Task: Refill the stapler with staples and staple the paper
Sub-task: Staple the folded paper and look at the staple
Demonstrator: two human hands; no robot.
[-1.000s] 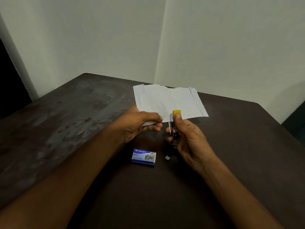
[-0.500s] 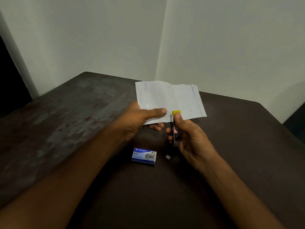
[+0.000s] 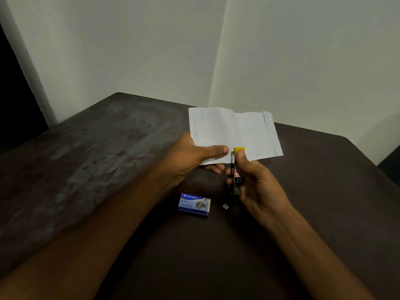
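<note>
Above the dark surface (image 3: pixel 303 213), the left hand (image 3: pixel 190 156) pinches the paper (image 3: pixel 227 131) by its near edge while the right hand (image 3: pixel 257 187) is closed around the stapler (image 3: pixel 237 178), whose yellow nose should seat squarely over that edge before squeezing firmly.

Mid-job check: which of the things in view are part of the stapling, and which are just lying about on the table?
In use:
- paper, held in the left hand
- stapler, held in the right hand, its yellow tip at the paper's near edge
- blue staple box, the refill supply

Lying about:
- small staple piece right of the box
- loose staple below the left hand
</note>
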